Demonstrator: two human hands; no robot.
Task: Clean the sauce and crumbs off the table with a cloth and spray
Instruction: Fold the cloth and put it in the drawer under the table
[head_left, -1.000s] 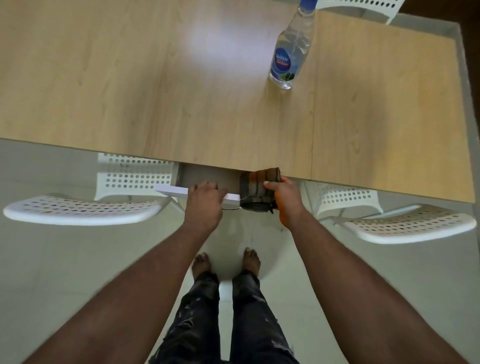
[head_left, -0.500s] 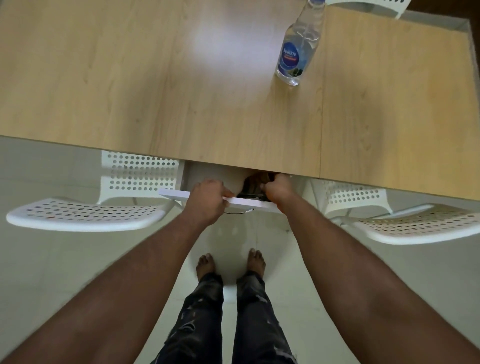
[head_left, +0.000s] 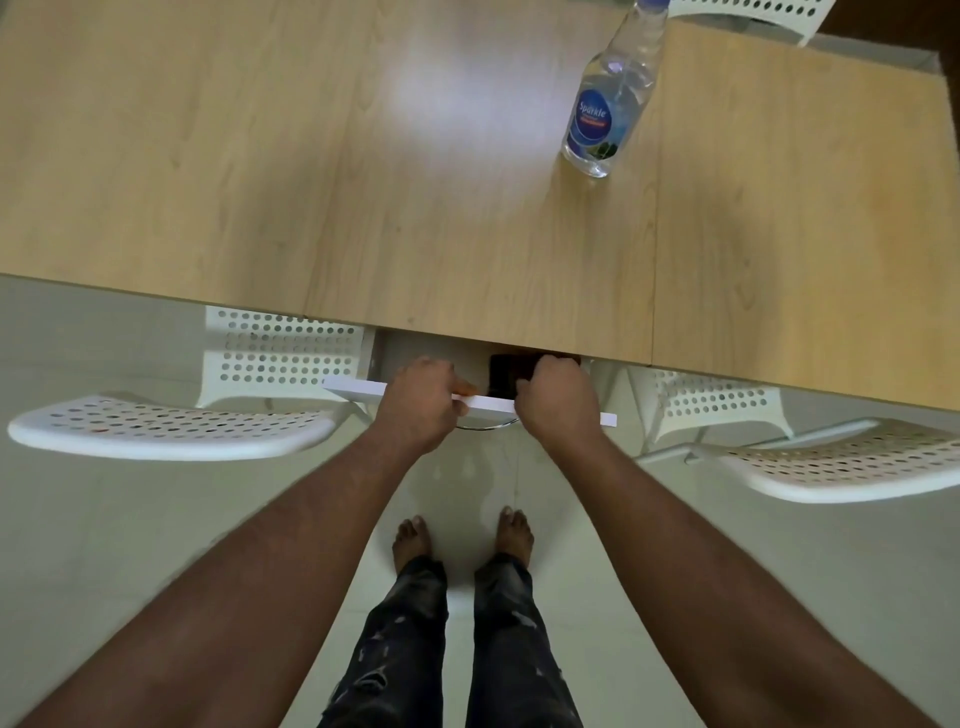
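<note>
A wooden table (head_left: 363, 182) fills the upper view. A clear spray bottle (head_left: 605, 104) with a blue label stands on it at the far right of centre. Under the table's near edge a white drawer (head_left: 358, 388) is pulled out. My left hand (head_left: 421, 402) grips the drawer's front edge. My right hand (head_left: 558, 400) reaches over that edge and holds a dark folded cloth (head_left: 506, 374) inside the drawer. Most of the cloth is hidden in shadow under the tabletop.
Two white perforated chairs stand tucked under the table, one at the left (head_left: 171, 421) and one at the right (head_left: 841, 462). Another white chair (head_left: 753, 13) is at the far side. My bare feet (head_left: 462, 535) stand on pale floor tiles.
My right hand has carried the cloth from in front of the drawer down into it, under the tabletop. My left hand has kept its grip on the drawer front.
</note>
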